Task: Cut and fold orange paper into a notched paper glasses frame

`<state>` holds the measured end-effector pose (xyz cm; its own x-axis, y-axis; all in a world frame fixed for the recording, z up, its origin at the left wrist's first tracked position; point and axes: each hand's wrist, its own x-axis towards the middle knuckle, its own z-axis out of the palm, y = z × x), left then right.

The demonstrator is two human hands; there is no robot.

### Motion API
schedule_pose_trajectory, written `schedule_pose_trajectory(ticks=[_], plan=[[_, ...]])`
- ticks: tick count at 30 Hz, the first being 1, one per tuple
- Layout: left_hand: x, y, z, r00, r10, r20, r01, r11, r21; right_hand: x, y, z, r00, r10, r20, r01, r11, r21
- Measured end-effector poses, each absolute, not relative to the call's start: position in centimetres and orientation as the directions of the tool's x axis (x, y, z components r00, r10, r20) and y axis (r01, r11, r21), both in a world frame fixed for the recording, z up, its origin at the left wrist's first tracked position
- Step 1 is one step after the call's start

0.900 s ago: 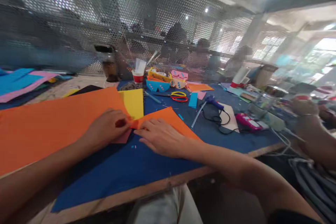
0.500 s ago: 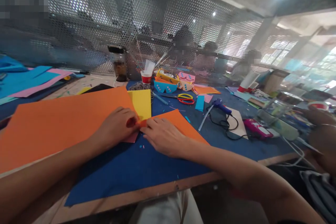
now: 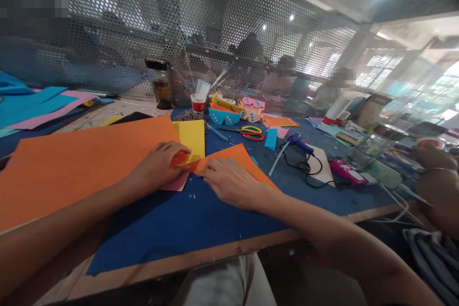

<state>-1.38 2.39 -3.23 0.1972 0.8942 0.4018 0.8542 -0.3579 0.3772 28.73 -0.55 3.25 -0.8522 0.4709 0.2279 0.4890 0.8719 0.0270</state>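
Note:
My left hand [image 3: 165,165] has its fingers curled and pinches the left end of a piece of orange paper [image 3: 247,160]. On that same piece, my right hand [image 3: 231,181] is closed with its fingertips gathered near the pinched end; they partly hide it. A large orange sheet [image 3: 82,162] lies under and beside my left wrist. Behind the hands a yellow sheet [image 3: 195,138] shows, and a bit of pink paper [image 3: 179,182] sticks out below my left fingers.
Scissors [image 3: 253,132], a blue glue gun [image 3: 301,144] with its cord, and a magenta device [image 3: 347,172] lie on the blue mat [image 3: 172,234]. Paper glasses [image 3: 224,116], a red-and-white cup [image 3: 198,103] and a jar [image 3: 162,86] stand behind. Another person's hand [image 3: 433,158] is at right.
My right fingertips have slid slightly right, away from my left hand. The left fingers have loosened a little, showing more orange paper between the hands. The view has shifted slightly.

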Motion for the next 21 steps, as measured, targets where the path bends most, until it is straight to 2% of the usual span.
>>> schedule_pose_trajectory(ticks=[16,21], plan=[[-1.9,1.9,-1.8,0.220,0.920,0.325,0.855,-0.342,0.390,33.9,-1.6,3.2,-0.832,0.505,0.231,0.494,0.863,-0.108],[-2.1,1.9,-1.5,0.224,0.926,0.304,0.860,-0.334,0.385,35.7,-2.2,2.6,-0.811,0.511,0.283,0.492,0.859,-0.142]])
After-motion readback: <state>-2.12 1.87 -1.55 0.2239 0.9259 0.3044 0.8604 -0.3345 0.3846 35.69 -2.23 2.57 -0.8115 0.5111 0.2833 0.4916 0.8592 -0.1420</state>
